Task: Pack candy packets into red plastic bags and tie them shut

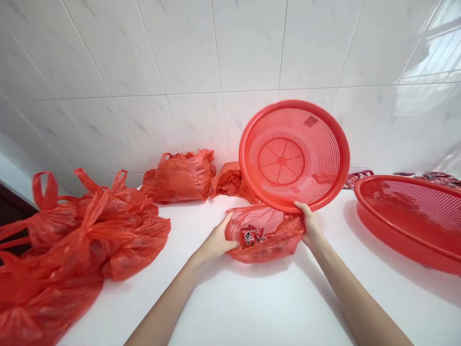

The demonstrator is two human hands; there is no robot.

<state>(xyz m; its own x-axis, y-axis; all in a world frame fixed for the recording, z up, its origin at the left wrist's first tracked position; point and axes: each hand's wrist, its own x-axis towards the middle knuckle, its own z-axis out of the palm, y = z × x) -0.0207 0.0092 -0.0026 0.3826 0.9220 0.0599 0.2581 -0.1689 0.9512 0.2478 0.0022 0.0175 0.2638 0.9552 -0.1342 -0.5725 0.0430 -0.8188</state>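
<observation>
Near the middle of the white table, a red plastic bag (266,252) lies with its mouth open, and small red packets (252,236) show inside. My left hand (218,239) grips the left edge of the bag, thumb and fingers closed on the plastic. On the right, my right hand (310,225) holds the lower rim of a round red mesh basket (283,161) and also touches the bag's right side. The basket is tilted up with its inside facing me, above and behind the bag.
Several tied red bags (86,230) crowd the left side. Another full red bag (180,178) and a crumpled red bag (230,181) lie by the tiled wall (194,53). A second red basket (406,223) sits at the right, with patterned packets (437,179) behind it.
</observation>
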